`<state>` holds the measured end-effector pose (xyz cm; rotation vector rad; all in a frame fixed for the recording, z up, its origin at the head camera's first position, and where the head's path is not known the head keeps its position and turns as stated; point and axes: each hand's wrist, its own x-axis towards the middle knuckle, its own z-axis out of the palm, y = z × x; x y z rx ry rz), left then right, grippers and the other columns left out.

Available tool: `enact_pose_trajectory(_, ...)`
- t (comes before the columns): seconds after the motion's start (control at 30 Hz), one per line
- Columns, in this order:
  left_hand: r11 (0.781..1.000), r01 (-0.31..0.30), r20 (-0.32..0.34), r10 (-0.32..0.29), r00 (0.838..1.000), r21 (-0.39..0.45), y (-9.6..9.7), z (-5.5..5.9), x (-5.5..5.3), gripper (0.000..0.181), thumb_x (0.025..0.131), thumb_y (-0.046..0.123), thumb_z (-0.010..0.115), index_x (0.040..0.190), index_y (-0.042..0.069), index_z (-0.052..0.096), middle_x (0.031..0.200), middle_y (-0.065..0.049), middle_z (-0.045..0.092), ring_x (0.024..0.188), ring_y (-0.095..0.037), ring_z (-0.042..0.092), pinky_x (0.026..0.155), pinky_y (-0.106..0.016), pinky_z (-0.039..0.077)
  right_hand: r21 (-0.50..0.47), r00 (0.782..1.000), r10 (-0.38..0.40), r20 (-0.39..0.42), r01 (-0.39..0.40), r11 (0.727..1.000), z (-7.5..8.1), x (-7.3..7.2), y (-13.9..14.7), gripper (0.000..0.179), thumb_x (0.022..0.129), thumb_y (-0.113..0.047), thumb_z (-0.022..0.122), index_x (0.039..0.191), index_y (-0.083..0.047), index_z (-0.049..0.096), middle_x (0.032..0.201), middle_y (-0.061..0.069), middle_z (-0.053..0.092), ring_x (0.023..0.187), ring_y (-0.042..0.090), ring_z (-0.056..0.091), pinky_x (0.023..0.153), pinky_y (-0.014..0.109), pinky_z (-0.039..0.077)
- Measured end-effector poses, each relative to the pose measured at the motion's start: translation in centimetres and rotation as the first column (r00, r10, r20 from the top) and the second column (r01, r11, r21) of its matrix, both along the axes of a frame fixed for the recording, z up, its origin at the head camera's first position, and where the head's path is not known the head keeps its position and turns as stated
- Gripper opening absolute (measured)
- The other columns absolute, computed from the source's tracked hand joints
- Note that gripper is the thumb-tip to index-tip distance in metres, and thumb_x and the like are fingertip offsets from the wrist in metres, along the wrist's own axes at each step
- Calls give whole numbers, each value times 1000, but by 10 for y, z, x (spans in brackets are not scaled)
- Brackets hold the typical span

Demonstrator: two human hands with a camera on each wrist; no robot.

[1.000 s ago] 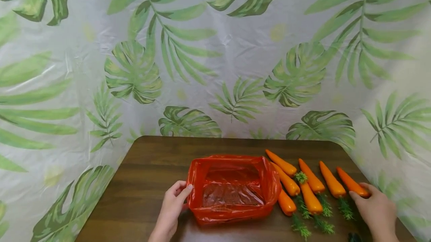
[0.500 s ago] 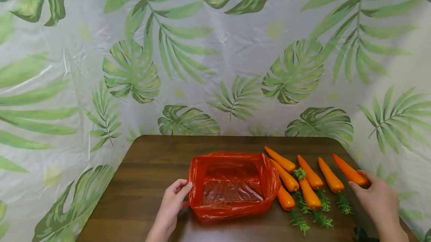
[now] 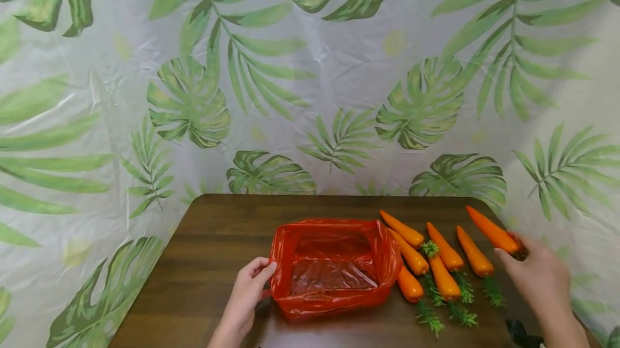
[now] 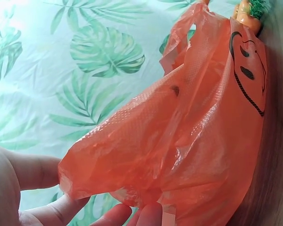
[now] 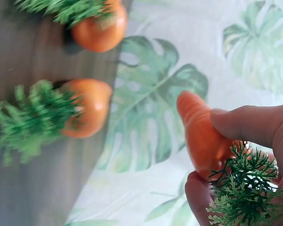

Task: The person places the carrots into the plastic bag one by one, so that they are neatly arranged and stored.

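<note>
A red plastic bag (image 3: 334, 299) stands on the table with its mouth spread wide; its inside shows no contents. My left hand (image 3: 248, 291) pinches the bag's left rim between thumb and fingers, and the left wrist view shows the bag (image 4: 179, 141) with a printed face on one side. In my right hand (image 3: 540, 275) is a carrot (image 3: 491, 229), gripped at its thick leafy end, its tip pointing up and left. Seen from the right wrist, the held carrot (image 5: 203, 136) is off the table, thumb on one side and fingers on the other.
Several more carrots (image 3: 445, 278) with green tops lie on the wooden table (image 3: 218, 262), between the bag and my right hand. A small black object (image 3: 518, 332) is near the front right edge. A leaf-patterned sheet (image 3: 339, 79) hangs behind the table.
My right hand has lifted the carrot off the table, bringing it up and slightly left. The left hand and the bag have hardly moved.
</note>
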<state>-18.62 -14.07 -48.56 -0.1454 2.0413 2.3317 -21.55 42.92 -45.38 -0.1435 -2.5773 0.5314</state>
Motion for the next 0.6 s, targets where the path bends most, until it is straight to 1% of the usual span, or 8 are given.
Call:
enact_pose_trajectory(0.13, 1000, 9, 5, -9, 1000, -1, 0, 0, 1, 29, 99, 25, 66, 107, -3, 64, 98, -9, 67, 87, -21, 65, 74, -42, 59, 6, 999, 11, -38, -10, 1000, 10, -1, -8, 54, 85, -32, 81, 125, 1, 66, 99, 29, 67, 68, 37, 59, 47, 39, 36)
enact_pose_trajectory(0.23, 1000, 5, 5, -5, 1000, -5, 0, 0, 0, 30, 99, 25, 66, 107, -3, 63, 98, -10, 67, 86, -22, 65, 74, -42, 59, 14, 997, 25, -67, -24, 1000, 16, -3, -12, 53, 84, -31, 82, 124, 0, 67, 98, 28, 67, 73, 39, 59, 49, 41, 36)
enact_pose_trajectory(0.43, 1000, -8, 5, 8, 1000, -3, 0, 2, 0, 29, 99, 23, 66, 108, -4, 63, 97, -10, 66, 88, -23, 64, 75, -43, 59, 17, 992, 51, -115, -50, 999, 24, -4, -21, 54, 84, -31, 82, 127, -2, 67, 103, 29, 67, 79, 43, 60, 53, 46, 38)
enact_pose_trajectory(0.6, 1000, -2, 11, 2, 1000, -14, 0, 2, 1, 29, 100, 25, 65, 109, -3, 64, 98, -9, 66, 90, -23, 65, 77, -44, 59, 22, 989, 70, -130, -68, 997, 28, -4, -29, 53, 84, -28, 83, 126, -2, 66, 107, 29, 66, 82, 43, 60, 55, 48, 39)
